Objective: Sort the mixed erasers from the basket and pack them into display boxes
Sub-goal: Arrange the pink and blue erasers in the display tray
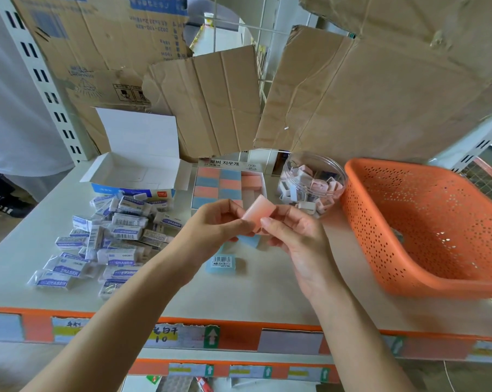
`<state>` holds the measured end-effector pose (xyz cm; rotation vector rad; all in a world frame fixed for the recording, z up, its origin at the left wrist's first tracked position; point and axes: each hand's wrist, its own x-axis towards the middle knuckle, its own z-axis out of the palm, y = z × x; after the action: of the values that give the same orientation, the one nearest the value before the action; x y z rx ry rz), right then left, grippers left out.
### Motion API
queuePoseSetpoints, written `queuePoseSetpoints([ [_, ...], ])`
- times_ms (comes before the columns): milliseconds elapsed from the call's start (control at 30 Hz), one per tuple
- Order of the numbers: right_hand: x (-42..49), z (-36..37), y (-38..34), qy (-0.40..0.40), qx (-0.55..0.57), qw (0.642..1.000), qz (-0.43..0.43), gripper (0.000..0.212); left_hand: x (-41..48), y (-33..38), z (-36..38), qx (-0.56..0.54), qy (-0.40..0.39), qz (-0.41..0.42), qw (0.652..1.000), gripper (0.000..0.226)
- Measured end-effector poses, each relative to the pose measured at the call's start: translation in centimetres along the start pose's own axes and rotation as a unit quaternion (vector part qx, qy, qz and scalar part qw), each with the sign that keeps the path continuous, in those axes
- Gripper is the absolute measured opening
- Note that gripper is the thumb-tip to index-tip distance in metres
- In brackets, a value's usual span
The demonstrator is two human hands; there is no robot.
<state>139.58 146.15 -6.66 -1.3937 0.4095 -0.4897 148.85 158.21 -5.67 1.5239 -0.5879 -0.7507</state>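
Both hands meet above the middle of the shelf (239, 295), and I see them sharing one pink eraser (256, 212). The left hand (213, 222) pinches its lower left side with curled fingers (234, 206). The right hand (295, 239) has its thumb on the near edge, its other fingers curled behind the block. The eraser is tilted, raised clear of the shelf, just in front of the display box (227, 163).

That box lies flat with pink and blue blocks packed in a checker pattern; its right part looks only partly filled. Directly beneath the hands a blue eraser (249, 240) lies on the shelf, mostly hidden. A second blue eraser (220, 263), barcode label up, rests a little nearer me.

To the left, a loose pile of white sleeved erasers (112, 236) spreads in front of an open white box (134, 171) with its lid standing up. Right of the display box stands a clear round jar (312, 165) of small pink and white pieces; I cannot tell what they are. Farther right, the orange basket (380, 193) sits tilted at the shelf's edge. Torn cardboard sheets (210, 103) hang behind everything.
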Motion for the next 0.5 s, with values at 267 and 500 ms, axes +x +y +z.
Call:
queuePoseSetpoints([
  [267,0.2,-0.1,-0.2,-0.054,-0.074,0.995,-0.028,0.022,0.1,0.9,-0.6,0.025,0.027,0.043,0.998,0.018],
  [500,0.8,-0.4,-0.2,-0.034,-0.279,0.945,-0.168,0.025,1.1,0.4,-0.5,-0.018,0.027,0.005,0.999,0.004],
])
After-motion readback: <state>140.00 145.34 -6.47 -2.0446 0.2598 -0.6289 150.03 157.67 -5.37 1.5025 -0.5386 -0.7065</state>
